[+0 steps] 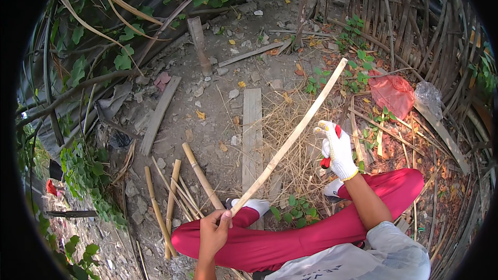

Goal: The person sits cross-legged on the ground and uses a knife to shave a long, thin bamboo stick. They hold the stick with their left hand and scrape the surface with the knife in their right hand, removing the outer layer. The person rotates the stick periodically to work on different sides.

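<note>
Bare and closed, my left hand (pixel 213 232) grips the lower end of a long pale bamboo strip (pixel 290 140). The strip slants up to the right, past my other hand, with its far end in the air. My right hand (pixel 336 148) wears a white knitted glove and is closed around a red-handled tool (pixel 325 163). Red shows above and below the fingers, but no blade can be made out, so its kind is unclear. This hand sits just right of the strip, apart from it.
Several bamboo pieces (pixel 199 173) lie by my left knee. A grey plank (pixel 252 124) lies on the ground ahead, beside dry straw shavings (pixel 288 119). A short post (pixel 199 46) stands farther off. A red plastic bag (pixel 391 93) lies at right, near a slatted fence (pixel 373 21).
</note>
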Tool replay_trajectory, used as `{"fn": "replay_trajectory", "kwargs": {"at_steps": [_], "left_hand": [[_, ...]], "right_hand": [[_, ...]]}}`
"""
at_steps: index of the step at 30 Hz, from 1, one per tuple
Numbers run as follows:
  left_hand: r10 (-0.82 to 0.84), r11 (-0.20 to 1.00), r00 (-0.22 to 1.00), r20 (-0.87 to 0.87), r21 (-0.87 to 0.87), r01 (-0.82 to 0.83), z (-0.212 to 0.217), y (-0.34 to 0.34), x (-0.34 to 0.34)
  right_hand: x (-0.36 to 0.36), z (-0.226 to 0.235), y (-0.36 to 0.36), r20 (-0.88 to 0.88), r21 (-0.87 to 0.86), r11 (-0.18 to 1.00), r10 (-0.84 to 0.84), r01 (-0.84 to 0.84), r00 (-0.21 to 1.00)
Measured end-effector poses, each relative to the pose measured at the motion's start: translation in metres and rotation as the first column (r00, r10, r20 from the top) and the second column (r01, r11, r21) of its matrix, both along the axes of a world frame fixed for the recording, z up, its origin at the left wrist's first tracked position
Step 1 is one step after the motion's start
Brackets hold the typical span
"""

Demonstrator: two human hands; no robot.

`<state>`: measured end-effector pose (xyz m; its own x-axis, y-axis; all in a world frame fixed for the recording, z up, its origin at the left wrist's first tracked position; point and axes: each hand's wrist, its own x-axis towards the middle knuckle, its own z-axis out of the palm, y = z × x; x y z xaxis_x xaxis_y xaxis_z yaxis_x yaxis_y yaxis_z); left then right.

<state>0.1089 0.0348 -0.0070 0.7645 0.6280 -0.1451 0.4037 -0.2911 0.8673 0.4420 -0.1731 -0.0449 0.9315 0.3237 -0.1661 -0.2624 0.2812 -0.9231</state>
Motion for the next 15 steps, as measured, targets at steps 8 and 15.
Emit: {"fn": "replay_trajectory", "kwargs": {"at_steps": [8, 15], "left_hand": [[-0.146, 0.955, 0.944, -0.297, -0.290, 0.056, -0.036, -0.051, -0.068], [-0.201, 0.934, 0.979, -0.024, 0.296, 0.199, -0.031, -0.067, 0.012]], "right_hand": [[-0.052, -0.011, 0.037, -0.230, 0.110, 0.974, 0.220, -0.200, 0.948], [-0.084, -0.015, 0.059, -0.260, 0.139, 0.966, 0.249, -0.218, 0.933]]}}
